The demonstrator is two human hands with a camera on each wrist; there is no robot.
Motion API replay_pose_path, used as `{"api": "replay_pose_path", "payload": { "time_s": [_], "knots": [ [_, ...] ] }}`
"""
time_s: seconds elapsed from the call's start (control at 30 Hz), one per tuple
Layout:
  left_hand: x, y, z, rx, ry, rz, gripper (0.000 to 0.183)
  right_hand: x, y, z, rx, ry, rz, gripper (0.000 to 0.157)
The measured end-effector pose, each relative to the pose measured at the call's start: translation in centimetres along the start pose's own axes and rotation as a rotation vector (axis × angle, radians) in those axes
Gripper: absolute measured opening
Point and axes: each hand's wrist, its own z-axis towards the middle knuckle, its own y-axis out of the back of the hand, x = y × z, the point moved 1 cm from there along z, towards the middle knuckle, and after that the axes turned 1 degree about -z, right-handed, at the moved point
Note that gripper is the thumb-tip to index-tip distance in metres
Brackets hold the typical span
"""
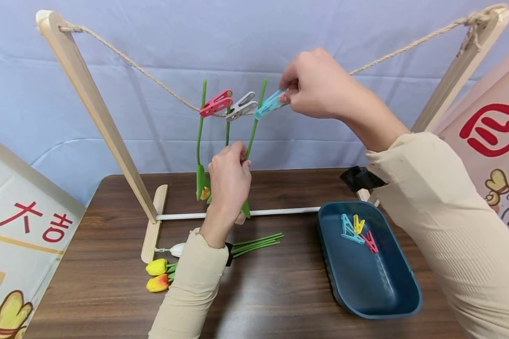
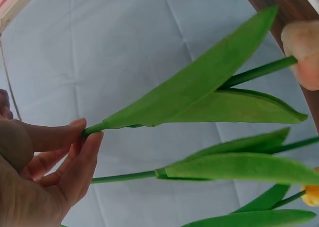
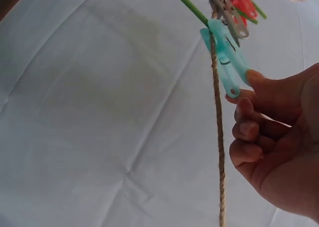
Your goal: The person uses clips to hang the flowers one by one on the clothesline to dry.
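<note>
My left hand (image 1: 231, 176) pinches the green stem of an artificial tulip (image 2: 199, 95) just by its leaves, and the bloom hangs downward. With thumb and fingers my right hand (image 1: 322, 87) pinches the handle end of a light blue clothespin (image 3: 227, 57). That clothespin's tip sits on the twine rope (image 3: 219, 137) at the held tulip's stem. To its left, a grey clothespin (image 1: 242, 107) and a red clothespin (image 1: 216, 103) clamp two more tulip stems to the rope. In the left wrist view those hanging tulips (image 2: 239, 167) show their leaves beside the held one.
Wooden posts (image 1: 97, 113) joined by a white rod (image 1: 288, 211) carry the rope. A dark blue basin (image 1: 365, 287) at right contains several clothespins (image 1: 352, 230). Loose tulips with yellow (image 1: 157, 267), orange-red (image 1: 158, 283) and white blooms lie on the brown table (image 1: 280, 292), partly behind my left forearm.
</note>
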Motion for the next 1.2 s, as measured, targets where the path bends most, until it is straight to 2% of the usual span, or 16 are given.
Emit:
{"api": "replay_pose_path", "payload": {
  "time_s": [0.1,0.27,0.47,0.67,0.87,1.2],
  "knots": [
    [0.1,-0.1,0.0,0.001,0.014,-0.018,0.006,-0.2,-0.2,-0.6,-0.031,-0.008,0.041,0.014],
    [0.2,-0.2,0.0,0.030,0.041,-0.021,0.005,-0.6,-0.7,-1.8,-0.094,-0.056,0.142,0.028],
    [0.6,-0.2,0.1,0.072,0.078,0.018,0.005,-1.6,-1.1,-3.6,-0.106,-0.062,0.244,0.018],
    [1.2,-0.2,-0.2,0.090,0.067,0.041,0.004,-3.3,-2.3,-5.4,0.023,-0.036,0.249,0.007],
    [1.8,-0.4,-0.7,0.101,0.064,0.065,0.005,-5.9,-4.6,-7.3,0.168,-0.096,0.254,0.006],
    [2.7,-0.7,-1.5,0.124,0.068,0.089,0.007,-11.8,-11.3,-12.4,0.337,-0.210,0.345,0.005]
  ]
}}
